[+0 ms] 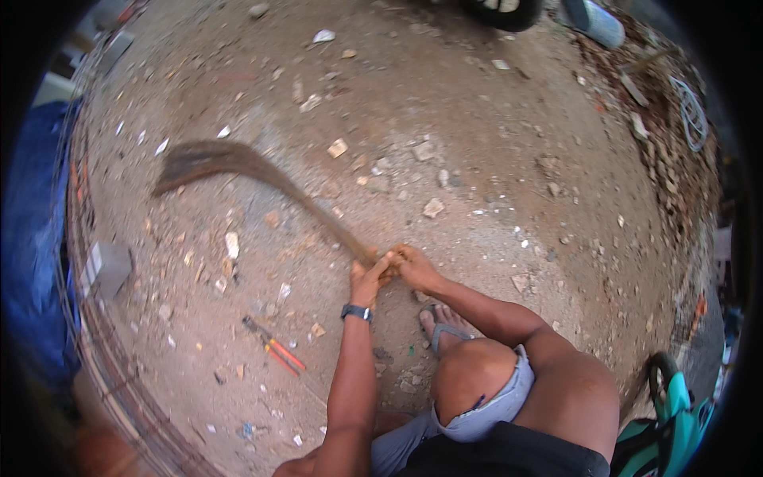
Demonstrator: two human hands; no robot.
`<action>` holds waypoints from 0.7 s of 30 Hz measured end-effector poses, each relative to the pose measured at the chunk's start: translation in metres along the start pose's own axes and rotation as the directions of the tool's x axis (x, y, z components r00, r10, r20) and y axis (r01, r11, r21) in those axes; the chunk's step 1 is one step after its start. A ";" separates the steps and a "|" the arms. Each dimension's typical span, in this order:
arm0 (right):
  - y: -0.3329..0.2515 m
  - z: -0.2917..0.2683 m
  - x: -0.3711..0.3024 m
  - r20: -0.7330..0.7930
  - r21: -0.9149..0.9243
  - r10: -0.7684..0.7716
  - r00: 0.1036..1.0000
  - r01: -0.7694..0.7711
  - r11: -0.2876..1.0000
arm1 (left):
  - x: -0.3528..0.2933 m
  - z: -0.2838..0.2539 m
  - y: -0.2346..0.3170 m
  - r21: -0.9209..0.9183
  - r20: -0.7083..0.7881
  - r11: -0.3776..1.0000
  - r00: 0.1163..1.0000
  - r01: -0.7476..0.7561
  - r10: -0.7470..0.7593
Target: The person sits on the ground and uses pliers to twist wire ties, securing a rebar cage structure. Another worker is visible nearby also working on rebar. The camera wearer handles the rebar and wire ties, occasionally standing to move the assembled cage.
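A brown fibre broom [238,160] stretches from my hands toward the far left, bending midway and flaring at its loose tip, somewhat blurred. Around its narrow butt end my left hand [368,280] is closed, with a dark watch [357,312] on that wrist. Pressed against it, my right hand [415,269] has its fingers curled at the same end of the broom; part of the grip is hidden between the two hands. On the dirt left of my left forearm lie pliers [274,346] with red-orange handles.
Stones and litter dot the dirt ground [318,87]. At left stand a grey block [106,269], long thin rods [111,385] and a blue tarp [36,230]. A wheel [509,14] is at the far edge; a coiled pale cable [690,115] and teal machine [675,421] are at right.
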State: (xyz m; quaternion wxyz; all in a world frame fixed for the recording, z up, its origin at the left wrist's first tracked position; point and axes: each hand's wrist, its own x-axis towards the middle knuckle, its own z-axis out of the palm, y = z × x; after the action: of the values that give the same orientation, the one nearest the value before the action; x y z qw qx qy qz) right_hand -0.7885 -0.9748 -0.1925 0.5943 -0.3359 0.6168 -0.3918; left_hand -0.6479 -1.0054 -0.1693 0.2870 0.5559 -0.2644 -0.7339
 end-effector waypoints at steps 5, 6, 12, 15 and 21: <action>-0.016 -0.001 0.007 0.082 -0.272 -0.060 0.995 0.080 0.959 | 0.016 -0.030 -0.019 -0.395 0.183 0.913 0.983 0.101 -0.029; -0.003 -0.004 0.011 0.063 -0.227 -0.143 0.988 0.154 0.962 | 0.019 -0.025 -0.018 -0.468 0.233 0.870 0.971 0.152 -0.044; 0.000 -0.038 -0.036 0.050 -0.399 -0.298 0.953 0.293 0.869 | 0.044 -0.009 -0.034 -0.519 0.093 0.854 0.996 0.034 0.017; 0.001 -0.117 -0.097 0.036 -0.192 0.039 0.999 -0.031 0.981 | 0.052 0.002 -0.028 -0.566 -0.009 0.824 0.999 -0.044 0.048; -0.060 -0.403 -0.320 -0.597 -0.282 0.369 0.712 -0.617 0.735 | 0.061 -0.004 -0.010 -0.521 -0.075 0.851 0.997 -0.064 0.029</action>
State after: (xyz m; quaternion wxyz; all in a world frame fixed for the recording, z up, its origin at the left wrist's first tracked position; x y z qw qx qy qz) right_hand -1.1719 -0.6875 0.0057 0.3986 -0.1697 0.8922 -0.1275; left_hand -0.6587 -1.0425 -0.2183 0.4533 0.4736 -0.0592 -0.7528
